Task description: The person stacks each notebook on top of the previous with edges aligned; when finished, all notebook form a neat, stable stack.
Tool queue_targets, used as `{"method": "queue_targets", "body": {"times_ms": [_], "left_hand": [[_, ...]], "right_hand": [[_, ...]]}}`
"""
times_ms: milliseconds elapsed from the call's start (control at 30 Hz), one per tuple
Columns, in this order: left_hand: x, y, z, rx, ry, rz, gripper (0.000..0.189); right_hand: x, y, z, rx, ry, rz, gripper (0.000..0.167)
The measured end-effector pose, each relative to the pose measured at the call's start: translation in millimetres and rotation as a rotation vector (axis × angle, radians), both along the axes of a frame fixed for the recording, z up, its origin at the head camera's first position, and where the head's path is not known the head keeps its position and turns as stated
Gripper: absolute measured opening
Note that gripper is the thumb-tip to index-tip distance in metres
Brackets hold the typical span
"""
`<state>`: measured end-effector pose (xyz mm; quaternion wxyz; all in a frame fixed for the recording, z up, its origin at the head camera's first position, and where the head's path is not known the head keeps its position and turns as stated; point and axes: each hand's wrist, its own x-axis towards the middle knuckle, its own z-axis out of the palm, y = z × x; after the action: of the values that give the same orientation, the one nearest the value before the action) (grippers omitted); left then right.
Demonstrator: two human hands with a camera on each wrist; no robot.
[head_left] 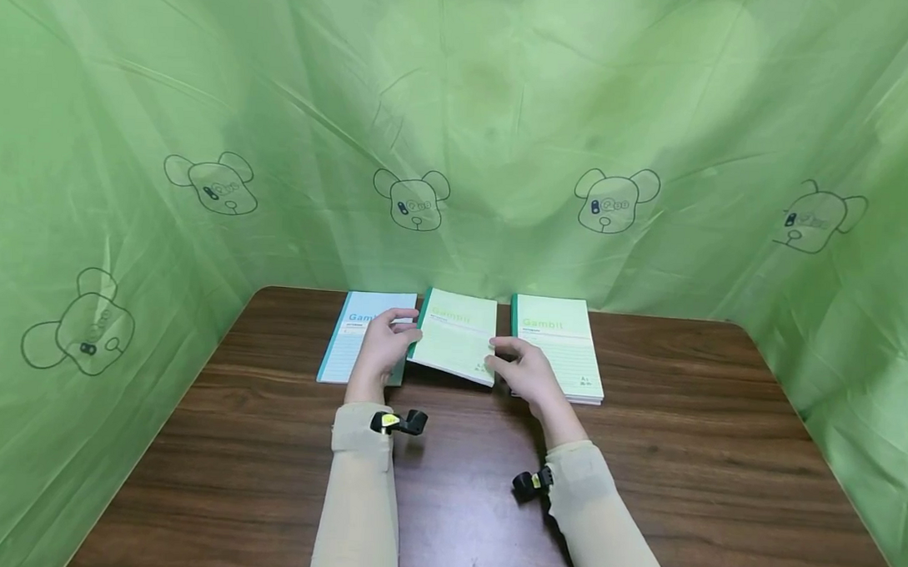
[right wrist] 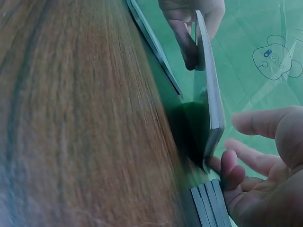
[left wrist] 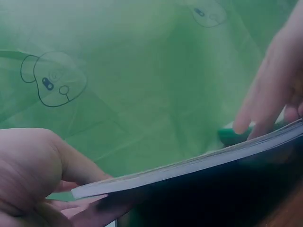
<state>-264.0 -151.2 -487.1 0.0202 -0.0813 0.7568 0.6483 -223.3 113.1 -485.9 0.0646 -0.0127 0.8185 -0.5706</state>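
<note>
My left hand [head_left: 382, 345] pinches the left edge of a green notebook [head_left: 455, 338], titled "Gambit". The notebook is lifted and tilted above the table, its page edges showing as a pale strip in the left wrist view. At its right edge is my right hand [head_left: 524, 369]; in the right wrist view some of its fingers [right wrist: 228, 165] are right at the near corner, while another finger stands apart from the cover. A blue notebook [head_left: 333, 358] lies flat on the left, partly hidden by my left hand. On the right lies a stack of green notebooks [head_left: 560, 341].
The dark wooden table [head_left: 681, 458] has its back edge close behind the notebooks. A green curtain [head_left: 505, 110] with printed bear heads surrounds the table at the back and sides. Each wrist wears a small black camera mount [head_left: 398, 422].
</note>
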Motion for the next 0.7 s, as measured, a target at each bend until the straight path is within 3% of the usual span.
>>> {"method": "queue_targets", "body": {"times_ms": [267,500,700], "left_hand": [[1.0,-3.7,6.3,0.206,-0.021,0.066,0.038],[0.8,0.6,9.2,0.264,-0.024,0.077,0.037],[0.8,6.5,13.1,0.284,0.01,0.027,0.036]], "right_hand": [[-4.4,5,-0.5,-0.165,-0.029,-0.018,0.039],[-3.2,3,9.5,-0.41,-0.111,-0.01,0.046],[-4.8,10,13.2,-0.401,-0.083,-0.032,0.042]]}}
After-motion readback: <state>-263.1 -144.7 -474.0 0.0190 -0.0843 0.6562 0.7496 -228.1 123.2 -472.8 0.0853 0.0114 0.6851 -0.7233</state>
